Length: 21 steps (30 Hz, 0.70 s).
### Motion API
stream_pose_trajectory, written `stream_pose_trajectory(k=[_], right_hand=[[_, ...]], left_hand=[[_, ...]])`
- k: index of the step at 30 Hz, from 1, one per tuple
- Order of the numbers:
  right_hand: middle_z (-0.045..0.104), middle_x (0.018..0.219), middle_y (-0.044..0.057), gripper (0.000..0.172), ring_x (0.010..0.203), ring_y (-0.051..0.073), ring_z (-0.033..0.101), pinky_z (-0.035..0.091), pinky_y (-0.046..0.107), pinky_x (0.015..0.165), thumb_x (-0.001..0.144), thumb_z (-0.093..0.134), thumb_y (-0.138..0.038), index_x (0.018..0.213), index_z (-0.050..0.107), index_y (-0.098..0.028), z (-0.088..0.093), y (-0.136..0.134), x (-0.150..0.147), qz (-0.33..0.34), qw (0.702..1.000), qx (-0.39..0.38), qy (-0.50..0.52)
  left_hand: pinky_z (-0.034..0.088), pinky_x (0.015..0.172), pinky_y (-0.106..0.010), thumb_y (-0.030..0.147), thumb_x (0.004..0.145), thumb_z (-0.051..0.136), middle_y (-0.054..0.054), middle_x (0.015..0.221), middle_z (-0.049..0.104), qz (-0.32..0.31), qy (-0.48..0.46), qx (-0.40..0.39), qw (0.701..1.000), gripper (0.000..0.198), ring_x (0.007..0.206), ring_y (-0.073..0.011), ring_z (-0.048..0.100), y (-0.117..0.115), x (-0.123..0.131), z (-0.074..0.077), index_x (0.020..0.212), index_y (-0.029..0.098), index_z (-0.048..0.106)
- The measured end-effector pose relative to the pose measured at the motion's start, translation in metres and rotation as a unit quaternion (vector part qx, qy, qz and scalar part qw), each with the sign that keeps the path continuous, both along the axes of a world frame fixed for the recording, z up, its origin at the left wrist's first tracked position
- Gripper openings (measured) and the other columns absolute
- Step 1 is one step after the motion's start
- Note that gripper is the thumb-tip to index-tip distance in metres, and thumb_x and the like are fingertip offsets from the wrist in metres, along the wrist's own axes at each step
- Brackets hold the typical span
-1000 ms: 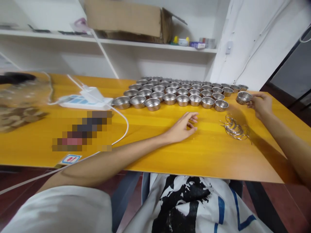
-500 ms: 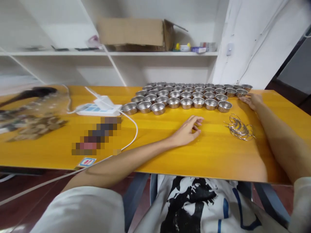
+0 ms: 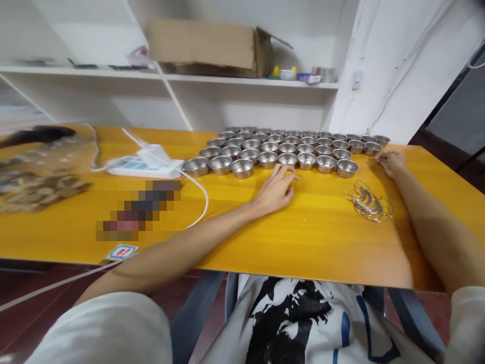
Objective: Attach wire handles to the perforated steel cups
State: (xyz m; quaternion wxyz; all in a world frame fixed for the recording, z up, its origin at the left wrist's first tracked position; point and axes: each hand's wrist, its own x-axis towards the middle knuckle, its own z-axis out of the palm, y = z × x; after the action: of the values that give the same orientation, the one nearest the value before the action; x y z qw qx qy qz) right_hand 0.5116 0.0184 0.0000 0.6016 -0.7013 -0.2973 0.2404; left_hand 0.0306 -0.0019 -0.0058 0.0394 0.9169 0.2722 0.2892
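Steel cups [image 3: 242,168] with small holes in their sides stand mouth up in close rows along the back of the yellow table [image 3: 322,242]. The left hand [image 3: 276,191] lies palm down before the front row, fingers parted, its grip loose; the longest fingertips overlap one cup's rim in view and seem to touch it, though the angle makes that uncertain. The right hand [image 3: 393,163] is just beside the rows' right end, its fingers loosely bent and gripping nothing. Between the arms, nearer the right, lies a tangle of bent wires [image 3: 369,205].

By the table's front edge is a white sticker [image 3: 122,252] with a blue border; its red mark is too small to read. The power strip [image 3: 142,168] has a blue-and-white face. On the shelf [image 3: 182,77], a brown carton [image 3: 204,45] shows a plain front, and a purple-and-white box [image 3: 308,78] carries a pale, unreadable panel.
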Motion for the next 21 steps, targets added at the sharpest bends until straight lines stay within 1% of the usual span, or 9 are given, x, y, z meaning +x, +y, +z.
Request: stream_pose_trajectory(k=[4, 6, 7, 9, 10, 12, 15, 18, 21], right_hand=[[0.071, 0.143, 0.013, 0.033, 0.119, 0.025, 0.074, 0.066, 0.045, 0.102, 0.112, 0.072, -0.040, 0.139, 0.072, -0.021, 0.008, -0.015, -0.005, 0.051, 0.998, -0.039, -0.027], [0.077, 0.122, 0.014, 0.013, 0.095, 0.019, 0.074, 0.064, 0.034, 0.082, 0.111, 0.071, -0.028, 0.115, 0.076, -0.017, 0.016, -0.028, -0.009, 0.080, 0.994, -0.047, -0.053], [0.078, 0.107, 0.014, 0.010, 0.080, 0.016, 0.070, 0.057, 0.030, 0.070, 0.108, 0.071, -0.020, 0.100, 0.075, -0.016, 0.021, -0.035, -0.012, 0.095, 0.992, -0.044, -0.070], [0.076, 0.089, 0.011, 0.019, 0.065, 0.013, 0.062, 0.044, 0.028, 0.057, 0.101, 0.075, -0.011, 0.084, 0.069, -0.018, 0.028, -0.053, -0.023, 0.129, 0.986, -0.032, -0.105], [0.077, 0.087, 0.010, 0.017, 0.064, 0.013, 0.061, 0.043, 0.028, 0.057, 0.098, 0.079, -0.012, 0.085, 0.070, -0.019, 0.030, -0.063, -0.031, 0.148, 0.981, -0.025, -0.120], [0.079, 0.091, 0.008, 0.013, 0.067, 0.015, 0.063, 0.047, 0.030, 0.061, 0.092, 0.085, -0.020, 0.097, 0.073, -0.022, 0.032, -0.085, -0.052, 0.190, 0.969, -0.004, -0.157], [0.080, 0.096, 0.008, 0.028, 0.080, 0.023, 0.070, 0.054, 0.037, 0.073, 0.094, 0.078, -0.035, 0.118, 0.069, -0.026, 0.030, -0.115, -0.088, 0.283, 0.901, 0.052, -0.325], [0.082, 0.108, 0.009, 0.034, 0.089, 0.028, 0.073, 0.056, 0.043, 0.084, 0.094, 0.075, -0.038, 0.125, 0.069, -0.027, 0.027, -0.132, -0.113, 0.365, 0.804, -0.008, -0.469], [0.082, 0.113, 0.010, 0.038, 0.101, 0.033, 0.075, 0.058, 0.046, 0.091, 0.090, 0.078, -0.042, 0.124, 0.068, -0.027, 0.026, -0.137, -0.120, 0.365, 0.771, -0.053, -0.520]], left_hand=[[0.050, 0.119, -0.068, 0.011, 0.094, 0.059, -0.026, 0.152, 0.058, 0.128, 0.043, 0.056, 0.989, 0.038, 0.149, -0.0478, 0.047, 0.017, -0.027, 0.011, 0.131, 0.012, 0.068], [0.048, 0.115, -0.072, 0.009, 0.093, 0.055, -0.031, 0.150, 0.059, 0.201, 0.050, 0.068, 0.976, 0.038, 0.146, -0.0519, 0.048, 0.023, -0.046, 0.017, 0.129, 0.010, 0.068], [0.047, 0.113, -0.073, 0.009, 0.095, 0.052, -0.031, 0.145, 0.062, 0.230, 0.054, 0.067, 0.969, 0.036, 0.143, -0.0527, 0.049, 0.025, -0.055, 0.019, 0.127, 0.010, 0.068], [0.045, 0.110, -0.075, 0.011, 0.098, 0.050, -0.031, 0.132, 0.070, 0.263, 0.065, 0.057, 0.961, 0.032, 0.138, -0.0529, 0.052, 0.028, -0.070, 0.021, 0.123, 0.011, 0.070], [0.044, 0.110, -0.075, 0.012, 0.099, 0.050, -0.029, 0.126, 0.073, 0.266, 0.070, 0.052, 0.960, 0.030, 0.136, -0.0525, 0.052, 0.028, -0.075, 0.021, 0.120, 0.012, 0.071], [0.044, 0.111, -0.073, 0.015, 0.100, 0.052, -0.025, 0.115, 0.078, 0.250, 0.061, 0.050, 0.965, 0.025, 0.133, -0.0501, 0.054, 0.027, -0.077, 0.019, 0.114, 0.015, 0.074], [0.046, 0.111, -0.067, 0.019, 0.101, 0.057, -0.017, 0.103, 0.081, 0.175, 0.017, 0.052, 0.983, 0.022, 0.128, -0.0435, 0.058, 0.016, -0.066, 0.014, 0.111, 0.019, 0.077], [0.048, 0.110, -0.063, 0.022, 0.099, 0.062, -0.012, 0.101, 0.081, 0.051, 0.003, 0.028, 0.998, 0.023, 0.127, -0.0402, 0.059, -0.004, -0.044, 0.010, 0.115, 0.021, 0.077], [0.046, 0.118, -0.065, 0.026, 0.098, 0.065, -0.013, 0.112, 0.079, -0.076, 0.007, 0.019, 0.997, 0.029, 0.134, -0.0399, 0.057, -0.021, -0.018, 0.007, 0.125, 0.021, 0.074]])
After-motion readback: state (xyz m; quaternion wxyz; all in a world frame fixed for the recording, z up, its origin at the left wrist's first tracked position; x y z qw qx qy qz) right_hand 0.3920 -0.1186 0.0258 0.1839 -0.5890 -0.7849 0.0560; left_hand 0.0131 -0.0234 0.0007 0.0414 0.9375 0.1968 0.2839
